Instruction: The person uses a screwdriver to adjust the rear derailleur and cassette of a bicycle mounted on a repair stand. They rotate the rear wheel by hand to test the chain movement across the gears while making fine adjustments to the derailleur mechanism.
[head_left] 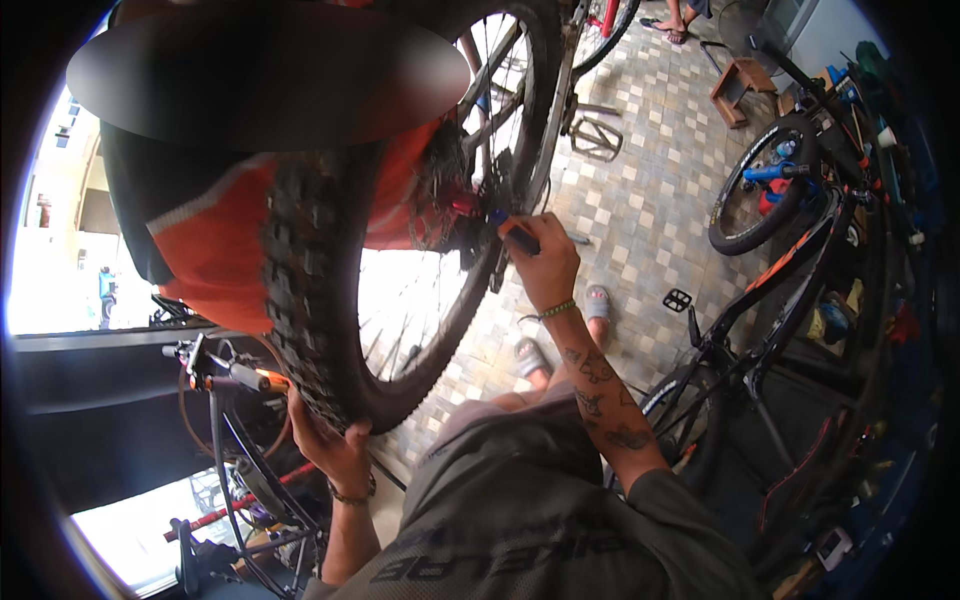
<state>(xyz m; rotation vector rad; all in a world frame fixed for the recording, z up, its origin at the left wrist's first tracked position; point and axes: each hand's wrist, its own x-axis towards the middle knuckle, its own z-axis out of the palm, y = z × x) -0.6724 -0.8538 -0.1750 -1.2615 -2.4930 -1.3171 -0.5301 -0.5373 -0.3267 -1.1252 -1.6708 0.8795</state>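
A large bicycle wheel with a knobby black tyre (310, 330) stands upright in front of me, its spokes and hub showing at the centre. My left hand (335, 450) is closed round the tyre's lower edge, thumb on one side and fingers on the other. Near the red hub (465, 205) and the dark gear parts beside it, my right hand (548, 262) grips a hand tool (520, 238) with a dark, orange and blue handle. The tool's blue end points at those parts; its working tip is too small to make out.
A person in an orange and black shirt (210, 250) is behind the wheel. Bicycles stand at right, one with an orange and black frame (790, 258), and at lower left (225, 430). A wooden stool (742, 92) and another person's legs (678, 20) are farther off on the tiled floor (650, 170).
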